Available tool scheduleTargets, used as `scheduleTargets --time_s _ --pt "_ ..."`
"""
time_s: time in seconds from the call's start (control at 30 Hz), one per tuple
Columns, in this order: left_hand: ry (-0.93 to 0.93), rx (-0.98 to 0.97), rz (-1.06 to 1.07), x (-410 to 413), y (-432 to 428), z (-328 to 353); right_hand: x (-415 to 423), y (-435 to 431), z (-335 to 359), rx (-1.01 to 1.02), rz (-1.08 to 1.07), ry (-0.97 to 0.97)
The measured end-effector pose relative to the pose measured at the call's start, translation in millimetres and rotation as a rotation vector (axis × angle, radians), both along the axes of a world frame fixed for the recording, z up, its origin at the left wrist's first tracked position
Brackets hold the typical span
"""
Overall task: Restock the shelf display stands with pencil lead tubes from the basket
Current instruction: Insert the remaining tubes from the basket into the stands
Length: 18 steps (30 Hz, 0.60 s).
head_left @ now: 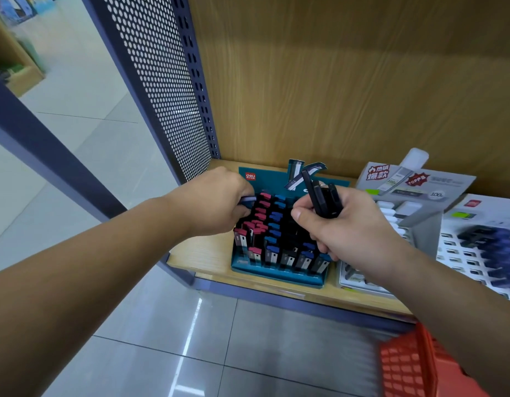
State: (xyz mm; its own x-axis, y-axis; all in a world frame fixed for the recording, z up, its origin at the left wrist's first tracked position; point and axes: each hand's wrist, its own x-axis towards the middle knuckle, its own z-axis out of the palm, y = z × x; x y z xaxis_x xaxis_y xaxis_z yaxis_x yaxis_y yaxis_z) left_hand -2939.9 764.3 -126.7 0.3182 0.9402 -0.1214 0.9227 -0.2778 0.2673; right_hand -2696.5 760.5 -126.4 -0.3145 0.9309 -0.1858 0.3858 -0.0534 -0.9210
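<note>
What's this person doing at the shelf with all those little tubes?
A person is refilling the teal display stand on the shelf with pencil lead tubes. The left hand pinches one tube over the stand's back left rows. The right hand grips a bunch of dark tubes above its right side. A red basket shows at the lower right.

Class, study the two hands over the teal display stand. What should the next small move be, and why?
Probably the left hand should press its blue-capped tube down into a slot of the teal display stand. It pinches that tube right beside the red-capped rows, while the right hand grips a bundle of dark tubes above the stand. Which slot is free is unclear.
</note>
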Motion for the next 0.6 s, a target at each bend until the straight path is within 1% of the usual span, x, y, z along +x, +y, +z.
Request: scheduleTargets --time_s 0.1,0.23,0.3,0.37,0.4,0.5,0.53,0.6 --pt "-0.132 -0.04 0.072 -4.4 -3.4 -3.2 -0.5 0.8 0.2 -0.011 -0.01 0.002" --pt "-0.331 -0.156 0.158 -13.8 -16.3 -11.1 -0.2 0.3 1.4 -0.044 -0.02 0.014" --pt "-0.421 -0.196 0.245 -14.0 -19.8 -14.2 0.0 -0.3 0.0 -0.056 -0.021 0.017" --pt "-0.493 -0.193 0.284 -13.3 -19.2 -15.9 0.2 -0.9 -1.3 -0.055 -0.023 0.016" --pt "-0.483 -0.17 0.265 -14.1 -18.6 -16.2 0.2 -1.5 -1.5 -0.053 -0.023 0.013" --pt "-0.3 -0.081 0.138 -20.9 -13.1 -15.0 -0.7 -2.1 -0.6 -0.035 -0.003 0.004" --pt "-0.274 -0.082 0.113 -21.8 -10.3 -14.8 -0.7 -1.7 -0.6 -0.027 0.005 -0.005" --pt "-0.292 -0.134 0.11 -19.8 -6.2 -11.1 -1.5 -0.1 -0.8 -0.014 0.017 -0.018"
